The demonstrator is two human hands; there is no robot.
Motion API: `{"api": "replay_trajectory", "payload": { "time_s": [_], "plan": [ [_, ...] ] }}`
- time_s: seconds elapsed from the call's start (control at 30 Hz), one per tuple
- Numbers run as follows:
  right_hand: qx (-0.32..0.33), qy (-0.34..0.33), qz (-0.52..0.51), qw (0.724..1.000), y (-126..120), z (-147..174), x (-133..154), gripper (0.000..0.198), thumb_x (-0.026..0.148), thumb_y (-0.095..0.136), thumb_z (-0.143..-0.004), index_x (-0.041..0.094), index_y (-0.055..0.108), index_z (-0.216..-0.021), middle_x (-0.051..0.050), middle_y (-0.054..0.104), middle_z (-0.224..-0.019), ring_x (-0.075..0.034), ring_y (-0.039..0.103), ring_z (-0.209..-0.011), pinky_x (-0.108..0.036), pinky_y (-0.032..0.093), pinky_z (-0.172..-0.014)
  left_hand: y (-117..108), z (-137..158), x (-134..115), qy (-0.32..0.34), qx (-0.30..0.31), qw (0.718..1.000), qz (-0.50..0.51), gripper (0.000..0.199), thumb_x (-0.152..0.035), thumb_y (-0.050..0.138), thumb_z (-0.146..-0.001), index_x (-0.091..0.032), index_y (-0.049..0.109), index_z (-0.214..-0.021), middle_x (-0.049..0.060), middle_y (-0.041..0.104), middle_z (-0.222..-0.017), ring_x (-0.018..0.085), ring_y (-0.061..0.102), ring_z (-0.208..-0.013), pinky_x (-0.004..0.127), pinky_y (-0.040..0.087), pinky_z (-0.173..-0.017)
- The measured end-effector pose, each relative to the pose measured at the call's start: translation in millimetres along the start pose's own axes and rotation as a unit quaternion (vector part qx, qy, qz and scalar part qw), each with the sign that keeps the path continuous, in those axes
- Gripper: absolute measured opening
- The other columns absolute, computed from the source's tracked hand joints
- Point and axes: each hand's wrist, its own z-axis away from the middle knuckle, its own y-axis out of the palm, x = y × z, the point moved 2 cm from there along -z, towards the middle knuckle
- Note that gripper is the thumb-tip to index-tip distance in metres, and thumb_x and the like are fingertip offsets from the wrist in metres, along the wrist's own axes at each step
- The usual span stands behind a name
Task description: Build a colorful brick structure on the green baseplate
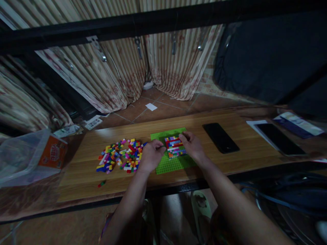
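A green studded baseplate (pixel 163 166) lies on the wooden board, with a block of many-coloured toy bricks (pixel 175 147) built up on it. My left hand (pixel 152 153) is over the plate's left edge, its thumb and fingertips pinched together beside the built bricks; whatever they hold is too small to make out. My right hand (pixel 192 145) has its curled fingers at the upper right corner of the built bricks, touching or just over them. What lies under those fingertips is hidden. Left of my left hand spreads a pile of loose toy bricks (pixel 130 154).
A black phone (pixel 221 137) lies right of the plate, and another dark device (pixel 279 139) rests on paper farther right. At the far left stands a clear plastic box (pixel 38 156) with an orange label. Two small bricks (pixel 101 184) sit near the front edge of the wooden board (pixel 79 183).
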Motion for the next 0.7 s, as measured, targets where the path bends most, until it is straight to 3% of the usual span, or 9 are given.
{"api": "replay_trajectory", "payload": {
  "time_s": [0.17, 0.47, 0.7],
  "plan": [
    [-0.002, -0.014, 0.009, 1.000, 0.9, 1.2, 3.1, 0.039, 0.046, 0.049, -0.085, 0.016, 0.063, -0.105, -0.012, 0.070, -0.098, -0.024, 0.065, -0.091, -0.039, 0.049, -0.083, -2.1, 0.6, -1.3, 0.015, 0.007, 0.999, -0.046, 0.006, -0.020, 0.060, -0.072, -0.018, 0.062, -0.077, 0.003, 0.067, -0.070, 0.015, 0.062, -0.065, 0.025, 0.045, -0.062],
    [0.008, -0.024, 0.058, 0.998, 6.0, 11.1, 15.4, 0.056, 0.056, 0.056, -0.078, 0.014, 0.060, -0.115, -0.015, 0.067, -0.105, -0.027, 0.063, -0.096, -0.042, 0.048, -0.085, 0.7, 1.5, -5.7, 0.039, 0.008, 0.994, -0.097, 0.012, -0.015, 0.056, -0.074, -0.018, 0.066, -0.080, 0.004, 0.069, -0.074, 0.016, 0.063, -0.068, 0.025, 0.046, -0.065],
    [0.008, 0.005, 0.085, 0.996, 8.0, 12.8, 18.9, 0.057, 0.052, 0.062, -0.074, 0.015, 0.059, -0.117, -0.015, 0.066, -0.106, -0.027, 0.063, -0.097, -0.041, 0.047, -0.085, -0.4, 2.2, -6.9, 0.057, -0.002, 0.993, -0.106, 0.018, -0.016, 0.056, -0.076, -0.019, 0.071, -0.086, 0.004, 0.072, -0.085, 0.017, 0.065, -0.077, 0.028, 0.048, -0.073]
  ]
}}
